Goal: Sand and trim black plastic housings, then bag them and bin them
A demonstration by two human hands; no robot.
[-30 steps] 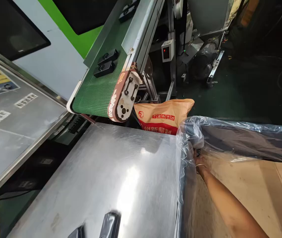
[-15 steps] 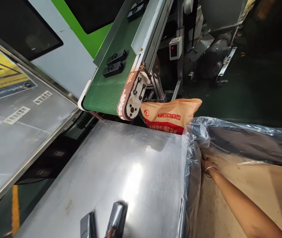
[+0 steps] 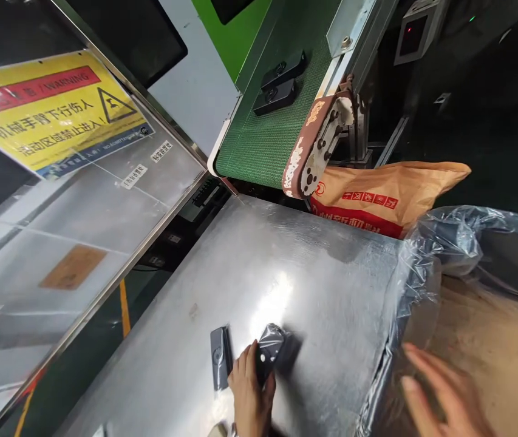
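Left hand on black part, right hand idle over lined box.
Left hand [image 3: 250, 394] fingers wrap the black part [image 3: 271, 352] on the worktop [image 3: 286, 267]; second part [image 3: 220, 357] lies just left, long axis away from the person. Right hand [image 3: 441, 394] fingers spread, empty.

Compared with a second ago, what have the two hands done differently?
The right hand has drawn back out of the plastic-lined box, fingers spread. The left hand has come into view gripping a black part on the steel table. Two parts still ride the conveyor.
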